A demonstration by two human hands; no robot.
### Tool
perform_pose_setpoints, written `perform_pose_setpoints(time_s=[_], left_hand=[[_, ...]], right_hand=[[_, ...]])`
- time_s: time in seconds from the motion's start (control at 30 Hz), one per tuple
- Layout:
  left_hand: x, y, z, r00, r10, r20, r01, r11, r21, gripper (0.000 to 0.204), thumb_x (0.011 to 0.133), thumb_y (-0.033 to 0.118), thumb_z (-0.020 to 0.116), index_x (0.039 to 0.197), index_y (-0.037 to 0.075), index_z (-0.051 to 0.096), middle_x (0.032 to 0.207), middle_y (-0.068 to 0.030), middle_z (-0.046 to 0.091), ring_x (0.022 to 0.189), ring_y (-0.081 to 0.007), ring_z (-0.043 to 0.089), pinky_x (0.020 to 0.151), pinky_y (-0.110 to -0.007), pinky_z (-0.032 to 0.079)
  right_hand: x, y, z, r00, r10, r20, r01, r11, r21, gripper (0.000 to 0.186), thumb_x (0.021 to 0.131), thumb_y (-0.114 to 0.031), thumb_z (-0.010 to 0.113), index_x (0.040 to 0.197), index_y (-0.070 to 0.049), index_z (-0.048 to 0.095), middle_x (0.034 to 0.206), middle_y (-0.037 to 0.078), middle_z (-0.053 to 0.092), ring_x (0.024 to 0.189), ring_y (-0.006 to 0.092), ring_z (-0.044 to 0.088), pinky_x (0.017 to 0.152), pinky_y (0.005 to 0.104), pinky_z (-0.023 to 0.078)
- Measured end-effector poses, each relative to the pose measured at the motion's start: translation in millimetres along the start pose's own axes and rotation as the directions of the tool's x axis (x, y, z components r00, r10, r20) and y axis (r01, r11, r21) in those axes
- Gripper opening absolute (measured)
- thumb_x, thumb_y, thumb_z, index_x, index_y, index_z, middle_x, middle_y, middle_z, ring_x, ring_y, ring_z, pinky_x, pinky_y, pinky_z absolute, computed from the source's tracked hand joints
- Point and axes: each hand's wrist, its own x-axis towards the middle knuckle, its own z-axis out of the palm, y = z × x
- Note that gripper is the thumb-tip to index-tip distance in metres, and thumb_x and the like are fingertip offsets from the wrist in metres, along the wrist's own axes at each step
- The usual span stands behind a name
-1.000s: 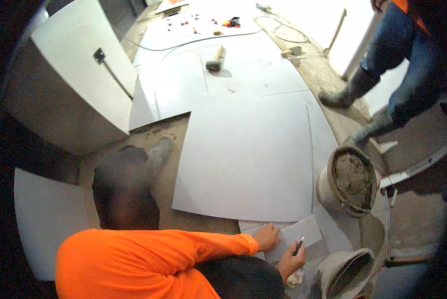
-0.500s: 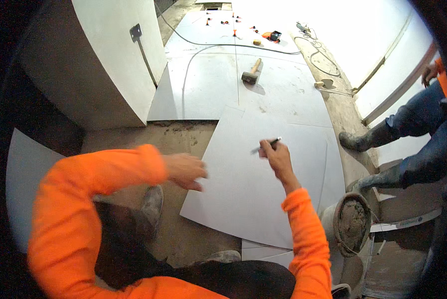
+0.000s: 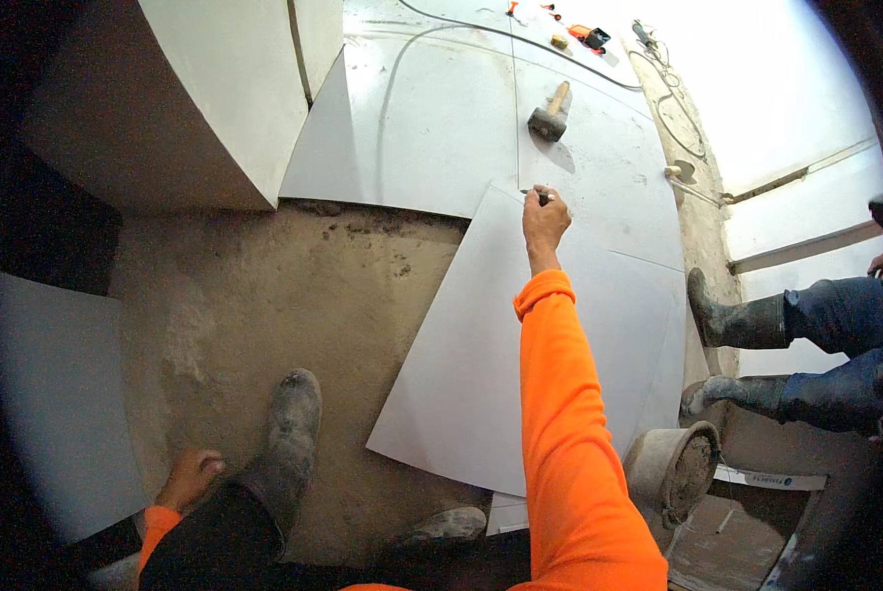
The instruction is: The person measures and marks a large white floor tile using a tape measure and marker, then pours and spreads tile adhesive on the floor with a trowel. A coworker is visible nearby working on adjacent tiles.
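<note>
presently, the fingers of the right hand point(image 3: 547, 223) were closed around a dark pen point(image 3: 544, 200), near the far corner of the large white tile point(image 3: 481, 345). the left hand point(image 3: 189, 478) was beside the dark trouser leg point(image 3: 220, 532), fingers curled; whether they gripped anything could not be told. a mallet point(image 3: 550, 120) lay beyond the tile's far edge.

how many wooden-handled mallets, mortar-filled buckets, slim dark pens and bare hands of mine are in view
Dark wooden-handled mallet: 1
Pale mortar-filled bucket: 1
Slim dark pen: 1
Your bare left hand and right hand: 2
Total: 5
</note>
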Motion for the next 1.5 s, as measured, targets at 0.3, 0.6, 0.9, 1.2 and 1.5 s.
perform_pose_setpoints(time_s=[0.3, 0.6, 0.9, 1.2, 1.5], left_hand=[[-7.5, -45.4, -0.4, 0.978, -0.199, 0.058, 0.203, 0.976, -0.081, 0.04, 0.096, 0.03, 0.065, 0.123, 0.001, 0.069, 0.124, -0.0242, 0.068, 0.116, -0.041, 0.065, 0.1, -0.047, 0.05], [-2.0, -57.6, -6.7, 0.961, -0.275, 0.031, 0.277, 0.957, -0.091, 0.039, 0.096, 0.03, 0.066, 0.124, 0.003, 0.069, 0.125, -0.0226, 0.069, 0.119, -0.0406, 0.064, 0.103, -0.048, 0.048], [6.3, -58.2, -7.2, 0.953, -0.299, 0.055, 0.304, 0.942, -0.144, 0.038, 0.094, 0.028, 0.065, 0.122, 0.003, 0.069, 0.122, -0.0233, 0.069, 0.116, -0.0397, 0.065, 0.1, -0.048, 0.05], [10.0, -74.9, 1.6, 0.974, -0.226, 0.015, 0.226, 0.974, -0.033, 0.039, 0.093, 0.031, 0.067, 0.118, 0.002, 0.071, 0.117, -0.0217, 0.072, 0.112, -0.0396, 0.068, 0.098, -0.046, 0.052], [3.9, -83.7, 12.2, 0.996, -0.084, 0.032, 0.083, 0.996, 0.024, 0.041, 0.095, 0.034, 0.067, 0.117, 0.0, 0.072, 0.114, -0.0239, 0.072, 0.111, -0.0387, 0.068, 0.096, -0.046, 0.052]], right_hand=[[-13.1, 3.7, 9.6, 1.0, 0.009, -0.008, -0.009, 0.999, -0.053, 0.023, 0.093, -0.018, 0.07, 0.109, -0.003, 0.076, 0.098, 0.018, 0.078, 0.089, 0.0304, 0.076, 0.084, 0.0399, 0.059], [-9.5, -7.2, 21.6, 0.996, -0.034, 0.082, 0.036, 0.999, -0.02, 0.024, 0.092, -0.018, 0.068, 0.109, -0.004, 0.077, 0.094, 0.019, 0.077, 0.088, 0.0325, 0.075, 0.085, 0.0413, 0.058], [-6.1, 33.8, -53.7, 0.964, -0.258, 0.062, 0.261, 0.887, -0.38, 0.023, 0.092, -0.016, 0.06, 0.104, 0.0, 0.071, 0.097, 0.021, 0.069, 0.093, 0.0394, 0.069, 0.085, 0.0477, 0.056], [-26.8, 45.2, -34.6, 0.819, 0.07, 0.569, 0.332, 0.751, -0.571, 0.061, 0.091, -0.021, 0.052, 0.152, -0.021, 0.052, 0.114, 0.026, 0.067, 0.103, 0.042, 0.069, 0.092, 0.0506, 0.055], [-29.6, 29.6, -24.1, 0.808, 0.13, 0.575, 0.366, 0.654, -0.662, 0.065, 0.088, -0.021, 0.05, 0.153, -0.021, 0.05, 0.108, 0.022, 0.073, 0.101, 0.0412, 0.072, 0.09, 0.0534, 0.055]])
